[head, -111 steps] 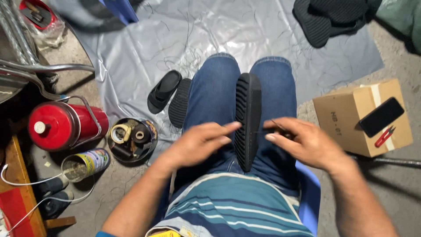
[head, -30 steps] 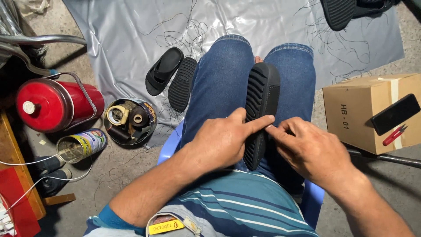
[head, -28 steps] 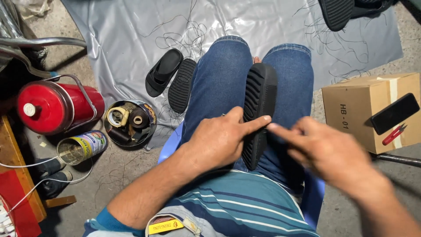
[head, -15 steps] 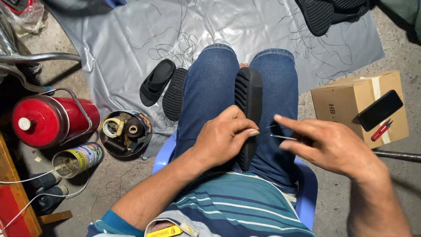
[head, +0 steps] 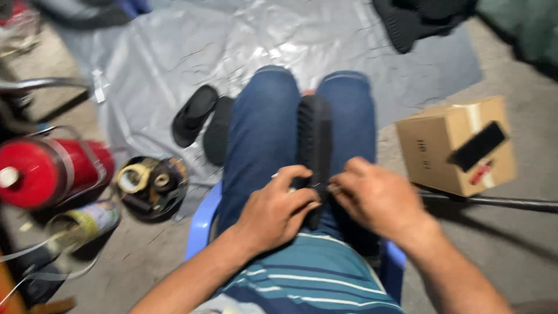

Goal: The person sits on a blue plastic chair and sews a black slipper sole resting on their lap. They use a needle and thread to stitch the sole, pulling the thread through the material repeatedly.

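Gripping the near end of a black ridged rubber shoe sole, the left hand is curling its fingers round the sole's left edge, thumb across the top; the right hand is pinching at the right edge just beside it, fingertips bunched, and whether something thin is sitting between them is too blurred to tell; the sole is standing on edge in the gap between the two blue-jeaned thighs, running away from the body toward the knees.

Handling, as a judgement: it is looking light, flexible rubber, grippy on the treaded face, not fragile; likely flexing if held only at one end, so holding it by the rim near the working spot and letting the knees clamp the rest seems the firmest way.

Further out: a blue plastic chair is showing under the legs; a pair of black sandals is lying on grey plastic sheeting to the left; a round tray of tape rolls and a red cylinder are sitting beyond that; a brown cardboard box with a dark flat object on top is sitting to the right.
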